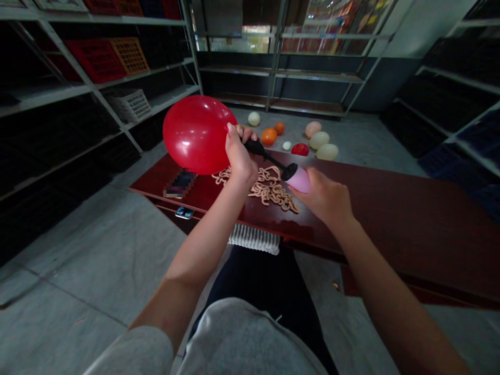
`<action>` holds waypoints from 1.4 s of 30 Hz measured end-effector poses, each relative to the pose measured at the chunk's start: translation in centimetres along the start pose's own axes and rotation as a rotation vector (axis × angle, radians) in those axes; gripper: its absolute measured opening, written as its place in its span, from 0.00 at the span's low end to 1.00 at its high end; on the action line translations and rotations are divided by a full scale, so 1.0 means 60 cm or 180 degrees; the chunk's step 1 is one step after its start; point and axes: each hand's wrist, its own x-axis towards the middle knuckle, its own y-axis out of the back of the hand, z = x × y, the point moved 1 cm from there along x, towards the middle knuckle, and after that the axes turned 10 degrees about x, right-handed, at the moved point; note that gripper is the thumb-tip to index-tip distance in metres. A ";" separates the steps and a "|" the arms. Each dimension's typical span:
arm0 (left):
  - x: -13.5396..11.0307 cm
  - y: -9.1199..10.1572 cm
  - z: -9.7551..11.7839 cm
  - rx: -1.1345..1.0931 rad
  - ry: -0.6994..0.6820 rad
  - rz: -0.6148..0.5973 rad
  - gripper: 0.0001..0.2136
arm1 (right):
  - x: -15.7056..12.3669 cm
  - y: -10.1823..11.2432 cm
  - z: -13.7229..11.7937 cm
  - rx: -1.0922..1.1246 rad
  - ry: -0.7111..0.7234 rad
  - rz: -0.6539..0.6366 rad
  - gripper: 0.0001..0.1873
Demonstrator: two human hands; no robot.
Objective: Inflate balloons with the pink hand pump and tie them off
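Note:
A big red balloon (195, 134), blown up round, sits on the nozzle end of a hand balloon pump. My left hand (240, 151) is closed around the balloon's neck and the black nozzle end. The pump's black rod (273, 160) runs down to the right into its pink body (300, 179). Around that pink body my right hand (326, 198) is wrapped. Below the pump, a tangle of tan, string-like uninflated balloons (273, 192) lies on the dark red table (390, 208).
Several inflated balloons, among them an orange balloon (269, 136) and a pale green balloon (327, 151), lie on the floor beyond the table. A phone (182, 183) rests at the table's left end. Metal shelves (320, 77) with crates stand around.

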 end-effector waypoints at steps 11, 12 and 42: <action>-0.001 0.059 0.077 0.0123 -0.0301 0.0199 0.20 | -0.047 -0.021 0.015 0.0247 0.0255 0.0039 0.28; 0.001 0.055 0.076 0.0050 -0.0330 0.0175 0.20 | -0.043 -0.019 0.012 0.0262 0.0200 -0.0010 0.27; -0.021 0.016 -0.067 -0.0227 0.0286 0.0033 0.18 | -0.019 -0.026 -0.010 0.0378 -0.0335 -0.0368 0.21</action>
